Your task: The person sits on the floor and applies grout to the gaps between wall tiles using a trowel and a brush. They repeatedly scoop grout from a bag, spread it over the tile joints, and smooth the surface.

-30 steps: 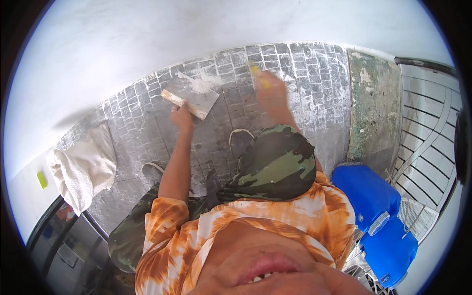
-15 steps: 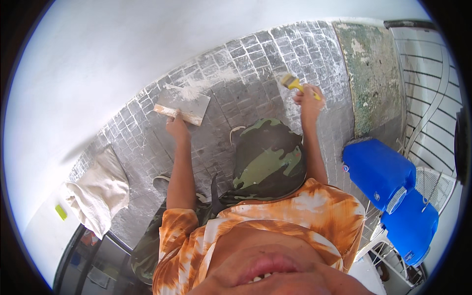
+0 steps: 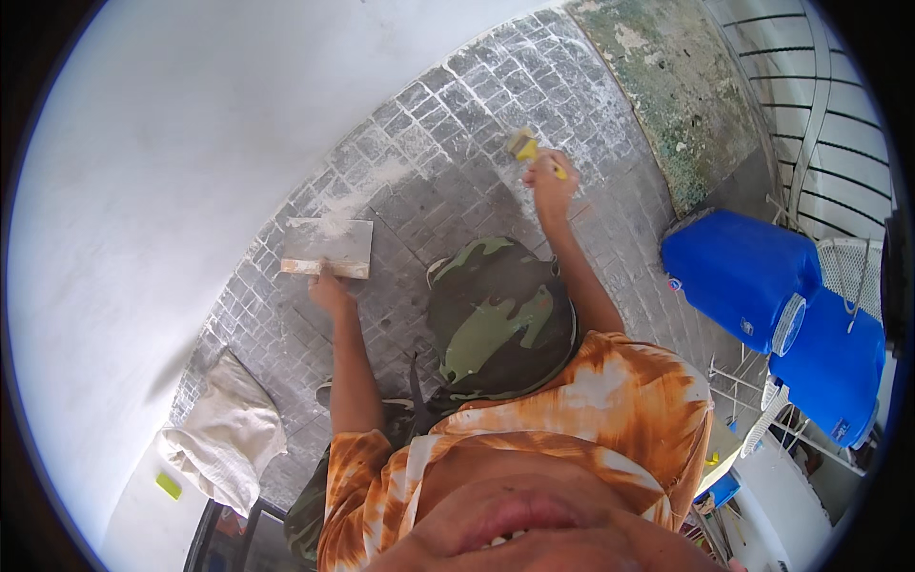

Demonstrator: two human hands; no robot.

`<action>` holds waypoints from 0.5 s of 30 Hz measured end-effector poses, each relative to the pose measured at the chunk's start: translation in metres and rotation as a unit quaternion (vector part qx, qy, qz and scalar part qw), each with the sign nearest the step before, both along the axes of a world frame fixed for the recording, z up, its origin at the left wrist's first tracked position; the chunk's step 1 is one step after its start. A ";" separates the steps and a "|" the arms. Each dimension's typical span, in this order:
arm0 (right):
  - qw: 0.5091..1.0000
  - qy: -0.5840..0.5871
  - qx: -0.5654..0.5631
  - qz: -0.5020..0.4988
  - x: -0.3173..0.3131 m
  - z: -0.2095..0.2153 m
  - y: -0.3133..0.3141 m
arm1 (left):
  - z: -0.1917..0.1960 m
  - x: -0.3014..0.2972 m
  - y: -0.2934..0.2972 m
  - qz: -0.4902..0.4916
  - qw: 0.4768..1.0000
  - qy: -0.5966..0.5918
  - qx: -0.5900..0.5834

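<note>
Floor (image 3: 434,214) is lying free between scraper (image 3: 343,238) and brush (image 3: 526,152); a knee (image 3: 496,315) is blocking nearer in, the wall (image 3: 238,124) farther left.

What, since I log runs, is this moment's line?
left hand holds wide scraper | right hand holds yellow brush | white powder on gray paving

On the left, the left forearm (image 3: 354,367) extends away with the left hand (image 3: 331,289) closed in a grip, while the right forearm (image 3: 583,272) slants leftward to the right hand (image 3: 550,183), farther out, fingers curled.
</note>
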State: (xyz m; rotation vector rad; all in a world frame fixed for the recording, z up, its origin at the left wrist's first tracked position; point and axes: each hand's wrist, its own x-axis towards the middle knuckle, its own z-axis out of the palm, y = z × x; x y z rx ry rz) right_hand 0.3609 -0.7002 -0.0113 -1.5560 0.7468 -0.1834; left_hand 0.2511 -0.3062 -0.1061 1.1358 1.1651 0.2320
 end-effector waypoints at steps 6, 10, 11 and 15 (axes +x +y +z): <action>0.964 -0.149 -0.074 0.206 0.062 -0.054 0.093 | 0.000 -0.003 -0.003 0.011 0.999 -0.026 0.015; 0.974 -0.222 0.032 0.021 0.152 -0.038 0.002 | 0.002 -0.001 -0.003 0.007 0.999 -0.014 0.030; 0.977 -0.205 0.059 -0.029 0.180 -0.033 -0.022 | 0.002 0.000 -0.004 0.007 1.000 -0.009 0.027; 0.968 -0.168 0.177 -0.053 0.222 -0.032 -0.036 | 0.005 0.001 -0.008 0.020 0.999 -0.002 0.027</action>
